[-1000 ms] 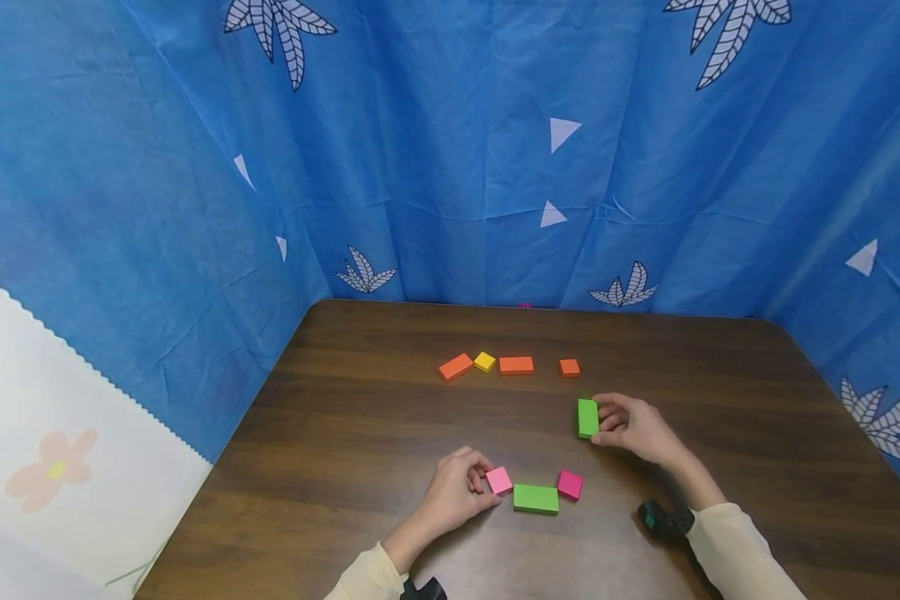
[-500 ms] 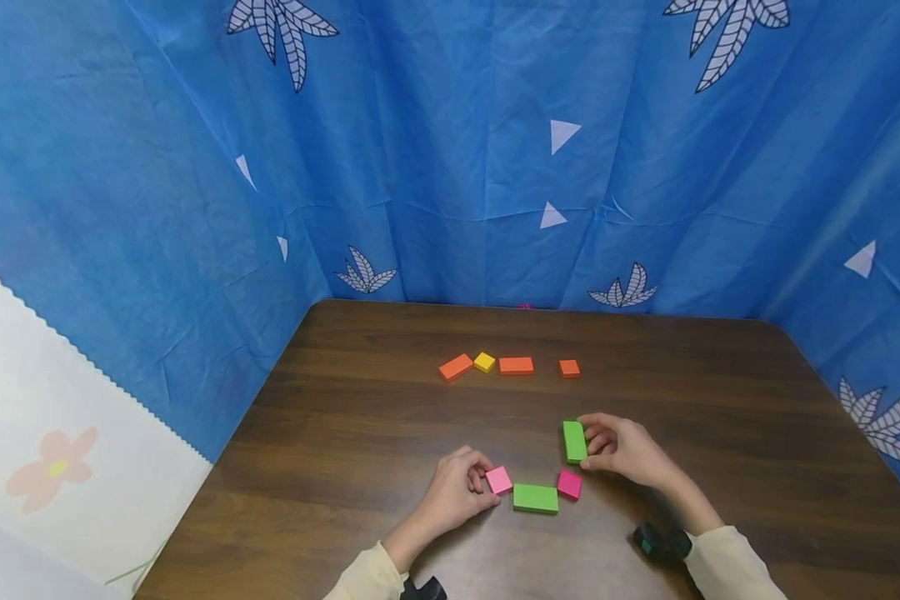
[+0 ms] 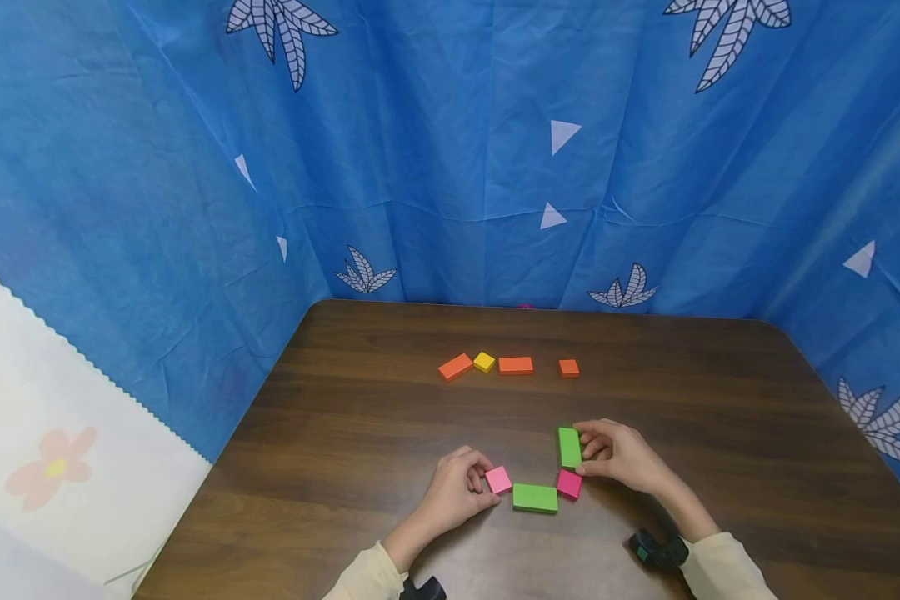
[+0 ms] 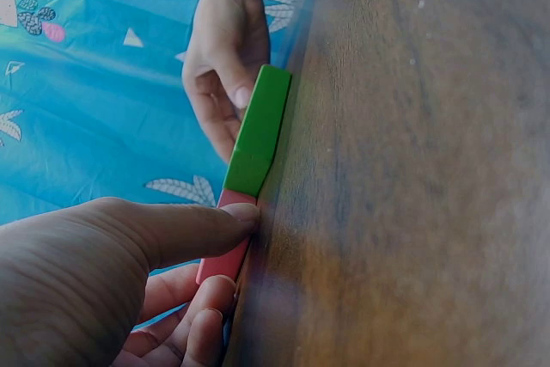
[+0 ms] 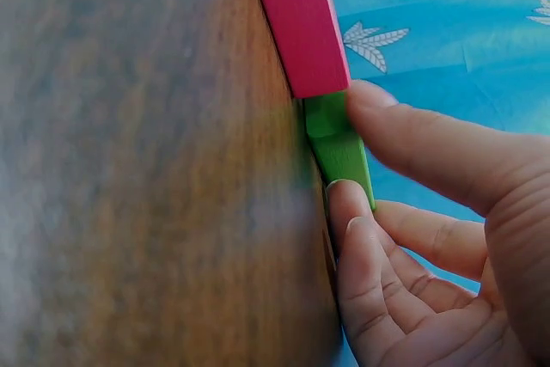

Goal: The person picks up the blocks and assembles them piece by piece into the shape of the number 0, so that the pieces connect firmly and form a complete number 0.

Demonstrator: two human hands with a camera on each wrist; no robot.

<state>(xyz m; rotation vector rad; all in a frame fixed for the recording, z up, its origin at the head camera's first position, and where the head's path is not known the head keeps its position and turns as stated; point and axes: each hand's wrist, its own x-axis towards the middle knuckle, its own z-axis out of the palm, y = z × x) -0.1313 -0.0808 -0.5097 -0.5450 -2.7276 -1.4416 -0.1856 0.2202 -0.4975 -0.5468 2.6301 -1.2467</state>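
Note:
In the head view my left hand (image 3: 453, 492) pinches a light pink block (image 3: 498, 480) lying flat on the table. In the left wrist view, the thumb lies on one side of this pink block (image 4: 221, 264) and the fingers on the other. A green rectangular block (image 3: 536, 498) lies at its right, with a magenta block (image 3: 569, 484) at the green block's right end. My right hand (image 3: 622, 454) holds a second green block (image 3: 568, 448) by thumb and fingers, its near end at the magenta block. The right wrist view shows that green block (image 5: 344, 161) partly hidden behind the magenta one.
Farther back on the table (image 3: 345, 417) lie an orange block (image 3: 456, 367), a yellow block (image 3: 484, 362), another orange block (image 3: 516, 366) and a small orange block (image 3: 569, 368). A blue curtain (image 3: 435, 167) hangs beyond the table's back edge.
My right hand has brought its green block nearer and to the left, down to the magenta block. My left hand and the pink block have stayed in place.

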